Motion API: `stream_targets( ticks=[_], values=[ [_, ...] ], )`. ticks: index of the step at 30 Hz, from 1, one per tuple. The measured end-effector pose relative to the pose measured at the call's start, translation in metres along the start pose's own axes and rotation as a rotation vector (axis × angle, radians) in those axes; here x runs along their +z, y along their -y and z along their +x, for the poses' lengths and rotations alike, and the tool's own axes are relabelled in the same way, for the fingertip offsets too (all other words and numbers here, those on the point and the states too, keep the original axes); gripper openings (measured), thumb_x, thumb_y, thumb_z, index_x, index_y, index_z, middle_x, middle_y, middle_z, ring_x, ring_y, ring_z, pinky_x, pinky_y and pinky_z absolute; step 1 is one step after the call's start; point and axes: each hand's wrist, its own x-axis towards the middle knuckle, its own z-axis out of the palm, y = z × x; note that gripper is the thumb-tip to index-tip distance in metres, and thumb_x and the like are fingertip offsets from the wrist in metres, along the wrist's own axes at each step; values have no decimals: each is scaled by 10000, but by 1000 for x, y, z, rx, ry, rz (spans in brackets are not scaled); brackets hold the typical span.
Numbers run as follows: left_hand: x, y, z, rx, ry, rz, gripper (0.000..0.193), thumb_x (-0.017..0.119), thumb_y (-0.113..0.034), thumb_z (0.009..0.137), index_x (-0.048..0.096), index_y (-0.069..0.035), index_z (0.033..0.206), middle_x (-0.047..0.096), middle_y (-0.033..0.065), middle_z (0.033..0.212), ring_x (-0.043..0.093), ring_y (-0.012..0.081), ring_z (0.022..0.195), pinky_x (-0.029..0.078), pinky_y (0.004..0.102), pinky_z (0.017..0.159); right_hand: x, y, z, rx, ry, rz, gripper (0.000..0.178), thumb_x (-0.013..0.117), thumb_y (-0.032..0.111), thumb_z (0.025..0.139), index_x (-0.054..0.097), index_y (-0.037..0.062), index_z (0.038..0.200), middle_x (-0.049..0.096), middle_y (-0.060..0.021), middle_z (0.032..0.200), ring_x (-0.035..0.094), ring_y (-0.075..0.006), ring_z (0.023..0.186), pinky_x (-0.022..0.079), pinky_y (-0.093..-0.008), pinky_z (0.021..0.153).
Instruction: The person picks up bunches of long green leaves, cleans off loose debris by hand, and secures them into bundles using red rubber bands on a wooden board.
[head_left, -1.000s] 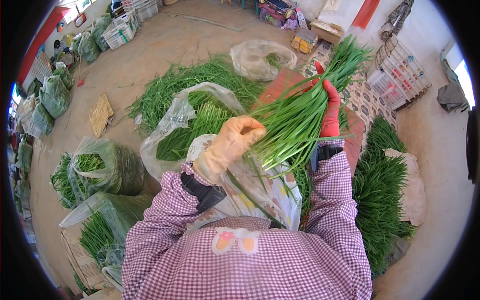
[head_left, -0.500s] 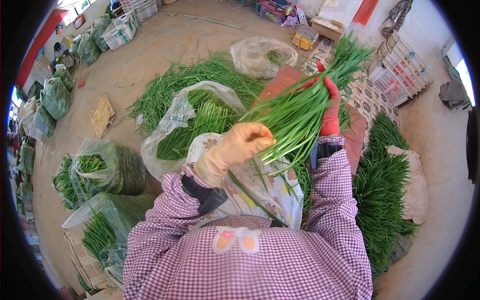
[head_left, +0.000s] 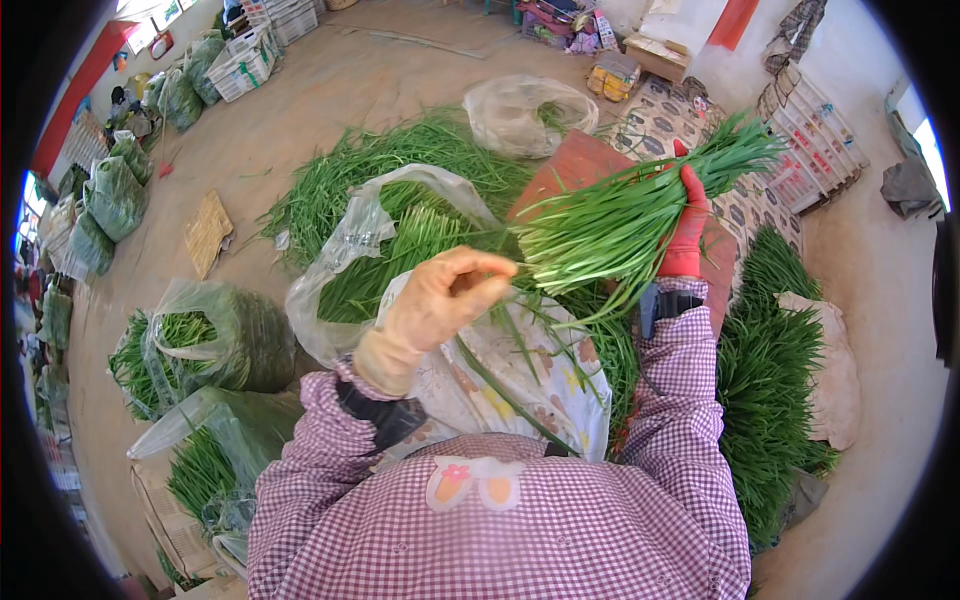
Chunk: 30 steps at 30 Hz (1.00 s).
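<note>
Currently, the right hand (head_left: 690, 222) clamps a bunch of greens (head_left: 610, 232) right of centre; the left hand (head_left: 438, 308) curls beside it — whether pinching a blade, I cannot tell. Bagged greens (head_left: 245, 340) stand lower left — a loose heap (head_left: 335, 190) lies unbagged, upper centre.

Produce workroom: bagged greens (head_left: 235, 335), white crates (head_left: 243, 70)

The single view looks out from the person's head, through the left one of two side-by-side fisheye lenses, steeply down and forward at the left hand (head_left: 425, 315) and the right hand (head_left: 688, 228). It hangs near, above and behind them, the checked garment (head_left: 490, 560) closest. Its wide sweep reaches floor (head_left: 330, 100) beyond the hands and white wall (head_left: 855, 85) to their right.
</note>
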Motion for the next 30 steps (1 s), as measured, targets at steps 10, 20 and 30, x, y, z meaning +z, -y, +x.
stream_targets(
  ticks=[10, 20, 30],
  values=[
    [32, 19, 28, 323, -154, 816, 262, 647, -325, 856, 701, -78, 921, 618, 121, 809, 621, 260, 716, 481, 333, 624, 22, -18, -5, -23, 67, -27, 527, 629, 144, 863, 470, 68, 1360, 634, -47, 912, 638, -200, 821, 543, -354, 784],
    [-44, 21, 45, -7, -281, 86, 243, 598, -265, 940, 652, -33, 986, 584, -13, 777, 498, 90, 687, 427, 259, 607, 4, 4, -14, 80, 272, 155, 685, 675, 213, 833, 374, 62, 1430, 566, -7, 862, 545, -127, 760, 482, -286, 721],
    [-20, 58, 65, 145, 152, 85, 686, 470, -513, 973, 387, -19, 1440, 430, 131, 1441, 360, 208, 1355, 251, 312, 1122, 22, -4, -19, 159, 407, 313, 785, 711, 238, 813, 323, 56, 1470, 539, 7, 865, 486, -110, 737, 449, -268, 706]
  ],
)
